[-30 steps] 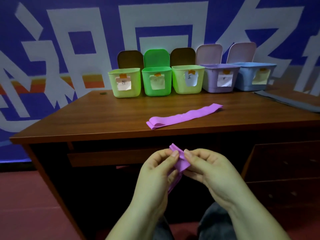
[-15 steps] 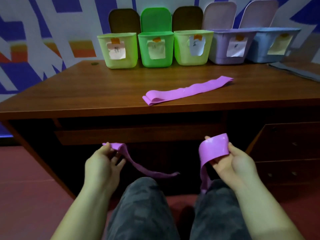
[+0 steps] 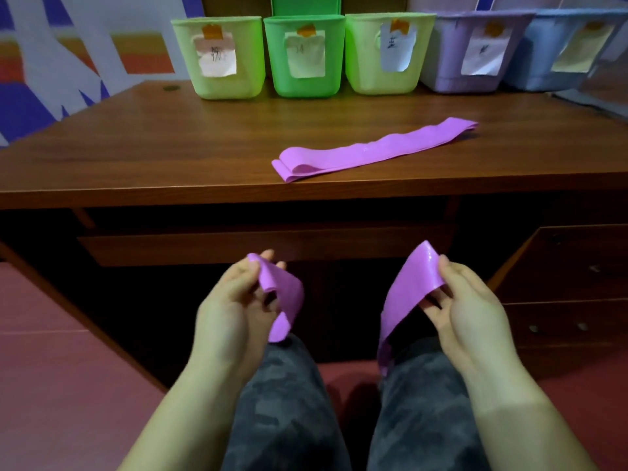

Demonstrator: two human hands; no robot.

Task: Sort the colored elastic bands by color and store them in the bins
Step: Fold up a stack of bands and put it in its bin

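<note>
Below the surface (image 3: 136, 158), the left hand (image 3: 234, 311) and right hand (image 3: 465, 311) each pinched an end of one purple band (image 3: 407, 290), their grip clamped on it above the lap. A second purple band (image 3: 373, 151) lay flat before five labelled bins (image 3: 306, 79).

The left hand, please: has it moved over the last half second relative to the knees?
Yes. The left hand, gripping one end of the purple band, has moved inward toward the left knee, closing the gap to the right hand.
</note>
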